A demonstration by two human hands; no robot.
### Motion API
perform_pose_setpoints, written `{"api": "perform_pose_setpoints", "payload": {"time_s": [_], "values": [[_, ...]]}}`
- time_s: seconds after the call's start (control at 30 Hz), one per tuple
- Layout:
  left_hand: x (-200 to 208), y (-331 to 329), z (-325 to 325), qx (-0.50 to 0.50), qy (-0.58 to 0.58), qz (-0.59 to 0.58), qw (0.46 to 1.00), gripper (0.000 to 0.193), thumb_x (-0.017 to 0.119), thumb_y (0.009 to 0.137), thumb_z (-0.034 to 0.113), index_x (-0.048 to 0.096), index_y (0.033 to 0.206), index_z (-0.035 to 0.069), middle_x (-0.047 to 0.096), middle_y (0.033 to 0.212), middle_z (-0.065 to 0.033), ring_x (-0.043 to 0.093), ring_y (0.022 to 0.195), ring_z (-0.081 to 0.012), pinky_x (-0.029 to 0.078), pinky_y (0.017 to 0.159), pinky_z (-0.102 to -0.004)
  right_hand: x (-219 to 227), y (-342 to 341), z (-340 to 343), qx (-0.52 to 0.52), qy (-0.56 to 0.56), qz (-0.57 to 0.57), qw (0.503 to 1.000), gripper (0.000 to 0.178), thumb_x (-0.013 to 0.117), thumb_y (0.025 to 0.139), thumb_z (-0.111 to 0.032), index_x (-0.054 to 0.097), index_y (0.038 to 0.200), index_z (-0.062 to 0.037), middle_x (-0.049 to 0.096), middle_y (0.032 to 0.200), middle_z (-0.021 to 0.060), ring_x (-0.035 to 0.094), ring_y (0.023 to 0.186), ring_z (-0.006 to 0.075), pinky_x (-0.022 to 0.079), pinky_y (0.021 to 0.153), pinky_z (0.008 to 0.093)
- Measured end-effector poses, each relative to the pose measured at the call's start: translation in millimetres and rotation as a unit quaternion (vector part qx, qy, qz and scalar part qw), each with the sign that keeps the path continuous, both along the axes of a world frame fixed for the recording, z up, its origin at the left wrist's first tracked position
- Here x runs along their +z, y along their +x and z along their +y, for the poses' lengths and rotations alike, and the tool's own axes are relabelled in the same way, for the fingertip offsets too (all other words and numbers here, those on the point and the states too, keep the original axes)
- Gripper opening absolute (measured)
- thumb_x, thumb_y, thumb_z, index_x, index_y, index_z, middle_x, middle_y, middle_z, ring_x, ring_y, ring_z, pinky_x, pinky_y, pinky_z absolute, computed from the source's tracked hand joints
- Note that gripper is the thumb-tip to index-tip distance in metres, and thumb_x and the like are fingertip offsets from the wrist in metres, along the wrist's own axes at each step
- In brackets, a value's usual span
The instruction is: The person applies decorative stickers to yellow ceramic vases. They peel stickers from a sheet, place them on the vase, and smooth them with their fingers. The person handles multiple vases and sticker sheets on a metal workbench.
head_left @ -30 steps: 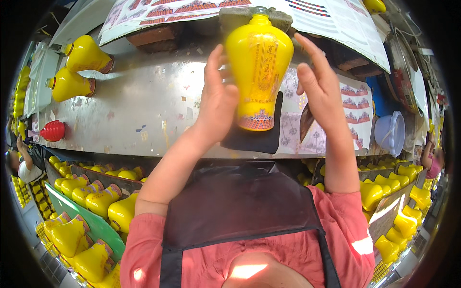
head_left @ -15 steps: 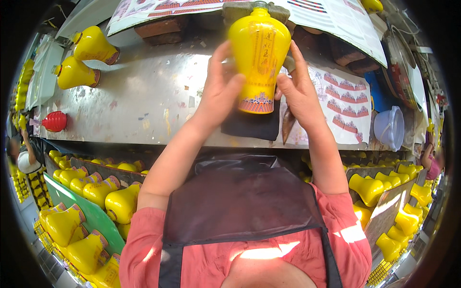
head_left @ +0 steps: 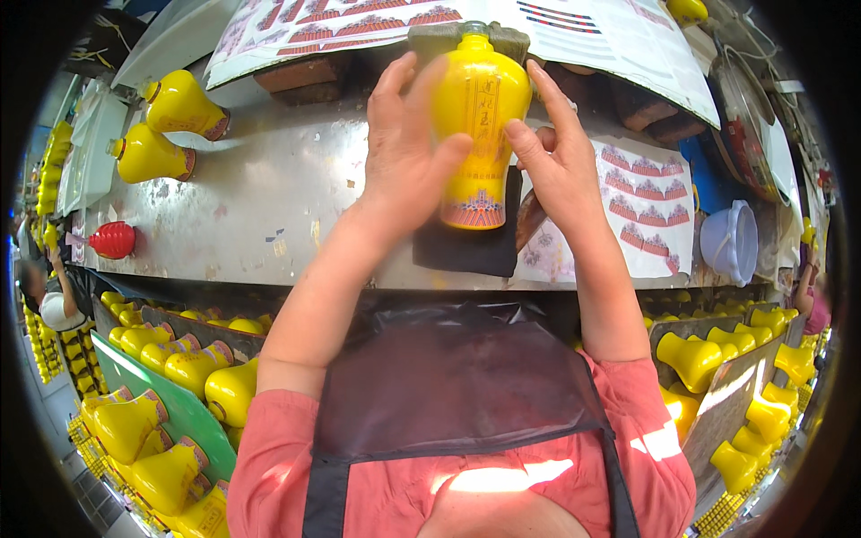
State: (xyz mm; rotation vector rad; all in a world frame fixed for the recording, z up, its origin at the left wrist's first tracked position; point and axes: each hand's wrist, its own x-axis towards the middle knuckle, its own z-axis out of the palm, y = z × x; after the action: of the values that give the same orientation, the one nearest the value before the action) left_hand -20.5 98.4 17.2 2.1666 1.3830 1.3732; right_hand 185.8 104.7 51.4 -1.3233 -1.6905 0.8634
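1. Your left hand (head_left: 408, 157) is wrapped round the left side of the yellow bottle (head_left: 478, 125), thumb pressed across its front, fingers closed behind it.
2. Your right hand (head_left: 560, 161) touches the bottle's right side with fingers spread and only loosely curled; the index finger lies up along the shoulder of the bottle.
3. The yellow bottle stands upright between both hands, over the middle of the steel table (head_left: 269, 206), its patterned red band at the bottom, just above a dark pad (head_left: 471, 251).
4. To the right of the bottle, a sheet of red-and-white labels (head_left: 646, 206) lies on the table, and further right sits a pale blue plastic bowl (head_left: 731, 240).
5. On the far left of the table two more yellow bottles (head_left: 166, 130) lie on their sides; a red cap-like piece (head_left: 112, 239) sits at the left edge nearer you.
6. Below the table's near edge, trays of yellow bottles (head_left: 170, 359) fill the left, and more of them (head_left: 735, 359) fill the right.
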Motion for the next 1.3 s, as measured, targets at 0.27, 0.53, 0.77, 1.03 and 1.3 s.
{"api": "perform_pose_setpoints", "payload": {"time_s": [0.27, 0.53, 0.77, 1.03, 1.3], "values": [[9, 9, 13, 0.005, -0.009, 0.081, 0.997, 0.075, 0.072, 0.086, 0.034, 0.046, 0.154, 0.017, 0.032, 0.157, -0.0205, 0.031, 0.144, -0.0439, 0.03, 0.121, -0.0507, -5, -6, 14, 0.003, 0.001, 0.022, 1.0, 0.077, 0.077, 0.087, -0.034, 0.05, 0.155, -0.0119, 0.061, 0.113, 0.0161, 0.058, 0.07, 0.0135, 0.051, 0.07, 0.0282], [-3, -1, 11, -0.028, -0.021, -0.038, 0.999, 0.08, 0.068, 0.092, 0.039, 0.036, 0.159, 0.009, 0.035, 0.156, -0.0229, 0.038, 0.141, -0.0429, 0.031, 0.121, -0.0494, -10, 6, 6, 0.041, -0.103, 0.12, 0.987, 0.086, 0.076, 0.09, -0.028, 0.035, 0.161, -0.0038, 0.058, 0.14, 0.0176, 0.059, 0.074, 0.012, 0.053, 0.073, 0.0272], [-21, -2, -7, -0.04, -0.106, -0.186, 0.976, 0.07, 0.066, 0.094, 0.018, 0.038, 0.157, 0.008, 0.041, 0.147, -0.0204, 0.047, 0.135, -0.0331, 0.05, 0.107, -0.043, -23, 10, -7, 0.08, -0.087, 0.113, 0.986, 0.088, 0.072, 0.097, -0.023, 0.021, 0.167, -0.0063, 0.062, 0.125, 0.0111, 0.06, 0.083, 0.008, 0.053, 0.078, 0.0254], [-29, 7, -16, -0.059, -0.133, -0.238, 0.96, 0.071, 0.066, 0.094, 0.014, 0.037, 0.158, 0.01, 0.036, 0.149, -0.0177, 0.045, 0.134, -0.0296, 0.051, 0.106, -0.0433, -30, 8, -11, 0.071, -0.071, 0.095, 0.99, 0.091, 0.072, 0.096, -0.021, 0.018, 0.167, -0.0058, 0.057, 0.138, 0.0152, 0.061, 0.081, 0.0081, 0.053, 0.075, 0.0253], [-30, 7, -17, -0.064, -0.137, -0.256, 0.955, 0.075, 0.07, 0.092, 0.015, 0.035, 0.159, 0.01, 0.035, 0.148, -0.0168, 0.044, 0.134, -0.0289, 0.051, 0.105, -0.0431, -29, 5, -12, 0.058, -0.104, 0.12, 0.986, 0.092, 0.072, 0.095, -0.022, 0.017, 0.167, -0.0039, 0.054, 0.145, 0.0178, 0.061, 0.073, 0.008, 0.053, 0.068, 0.0255]]}}
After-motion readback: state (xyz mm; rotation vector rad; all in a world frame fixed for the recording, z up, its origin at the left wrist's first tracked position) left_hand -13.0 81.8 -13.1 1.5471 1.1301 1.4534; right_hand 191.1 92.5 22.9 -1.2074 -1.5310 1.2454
